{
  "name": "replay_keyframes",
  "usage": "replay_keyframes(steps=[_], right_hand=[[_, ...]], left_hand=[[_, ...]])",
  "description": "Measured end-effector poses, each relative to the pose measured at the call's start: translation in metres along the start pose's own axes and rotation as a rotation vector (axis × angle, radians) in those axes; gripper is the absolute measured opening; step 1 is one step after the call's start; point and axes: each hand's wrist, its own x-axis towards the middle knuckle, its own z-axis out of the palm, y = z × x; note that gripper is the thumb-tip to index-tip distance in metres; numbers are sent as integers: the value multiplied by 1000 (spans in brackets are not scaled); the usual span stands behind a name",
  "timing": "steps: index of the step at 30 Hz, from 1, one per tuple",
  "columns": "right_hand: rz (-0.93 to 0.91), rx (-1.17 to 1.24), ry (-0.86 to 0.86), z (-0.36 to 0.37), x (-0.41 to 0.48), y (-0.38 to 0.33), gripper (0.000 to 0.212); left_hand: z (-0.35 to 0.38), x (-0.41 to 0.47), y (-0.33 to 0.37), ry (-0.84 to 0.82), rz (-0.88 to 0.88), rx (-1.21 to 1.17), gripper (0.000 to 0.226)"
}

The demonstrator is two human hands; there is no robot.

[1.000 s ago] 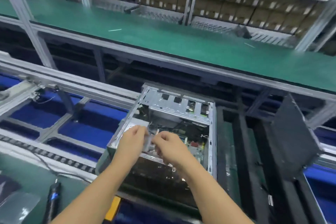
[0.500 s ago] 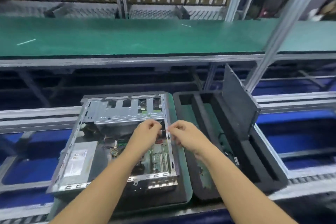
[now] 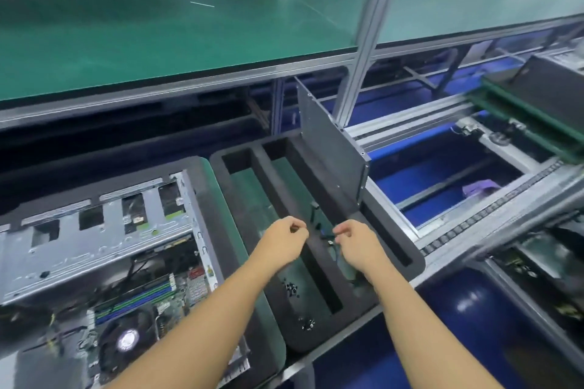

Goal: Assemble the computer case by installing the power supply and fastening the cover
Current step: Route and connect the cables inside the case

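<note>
The open computer case [image 3: 94, 249] lies on its side at the left, showing its motherboard and a round cooler fan [image 3: 126, 339]. To its right sits a black foam tray [image 3: 392, 259]. The dark grey side cover [image 3: 328, 148] stands on edge in the tray, leaning back. My left hand [image 3: 284, 241] and my right hand [image 3: 355, 248] hover side by side over the tray's middle, right of the case and in front of the cover. Both have curled fingers with thumb near forefinger, and I see nothing in either. Small black screws [image 3: 292, 289] lie in a tray slot under my left forearm.
A green shelf [image 3: 158, 35] runs across above the line, carried by an aluminium post [image 3: 363, 41] just behind the cover. Conveyor rails with blue below [image 3: 442, 180] extend right. Another case on a green pallet [image 3: 550, 85] sits at the far right.
My view and both hands have swung right, from inside the case to over the foam tray. The hands have drawn slightly apart.
</note>
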Motion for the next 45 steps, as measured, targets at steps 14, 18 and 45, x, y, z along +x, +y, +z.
replay_keyframes(steps=[14,18,45], right_hand=[[-177,-634,-386,53,158,68,50],[-169,-776,-444,69,173,79,70],[-811,-496,547,-14,66,-23,6]], left_hand=[[72,102,-15,139,-376,-154,20],[63,109,-26,186,-430,-216,27],[48,76,0,-13,14,-323,68]])
